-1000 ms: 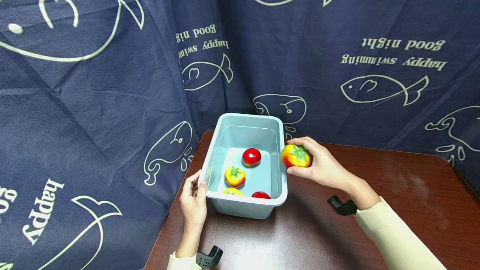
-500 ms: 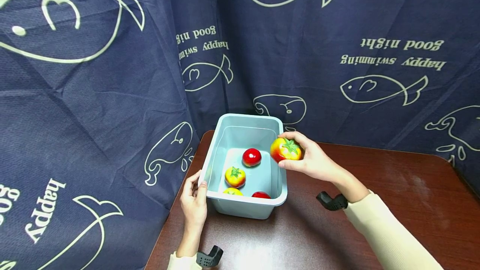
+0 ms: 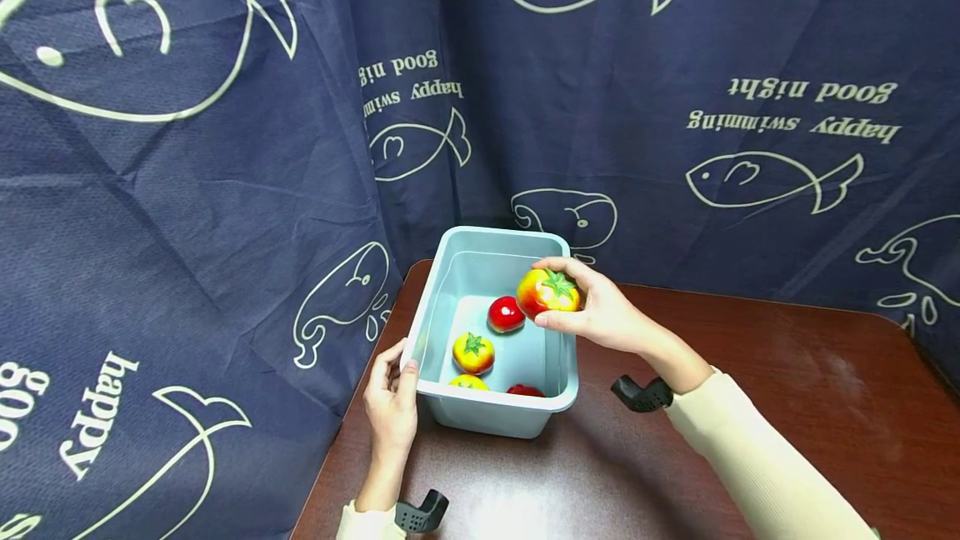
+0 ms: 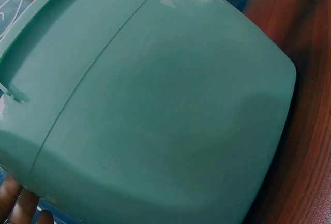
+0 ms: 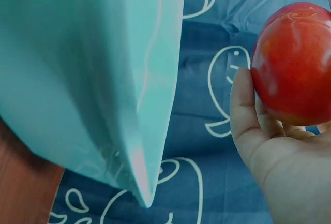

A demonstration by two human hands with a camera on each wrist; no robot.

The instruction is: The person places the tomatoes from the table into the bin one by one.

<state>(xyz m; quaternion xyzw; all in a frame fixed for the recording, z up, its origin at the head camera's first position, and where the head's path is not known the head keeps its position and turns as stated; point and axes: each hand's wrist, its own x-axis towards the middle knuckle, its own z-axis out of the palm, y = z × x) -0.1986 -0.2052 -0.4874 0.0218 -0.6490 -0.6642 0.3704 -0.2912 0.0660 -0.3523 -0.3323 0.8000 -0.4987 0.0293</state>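
Observation:
In the head view my right hand (image 3: 611, 319) holds a yellow-and-red tomato (image 3: 538, 297) with a green leafy top, above the right part of a pale blue plastic bin (image 3: 498, 398). The right wrist view shows the red underside of this tomato (image 5: 297, 69) between thumb and fingers. My left hand (image 3: 392, 411) grips the bin's near left corner, thumb on the rim. Inside lie a red fruit (image 3: 506, 315), a yellow-red tomato (image 3: 473, 354), and, partly hidden by the near rim, a yellow one (image 3: 468, 382) and another red one (image 3: 526, 391).
The bin stands on a dark red-brown wooden table (image 3: 750, 390), close to its left edge. A navy curtain (image 3: 637, 65) with white fish and whale drawings hangs behind and along the left side. Each wrist wears a black band mount (image 3: 642, 394).
My right hand has carried the tomato leftward, from beside the bin's right rim to over its inside. My left hand has stayed at the corner.

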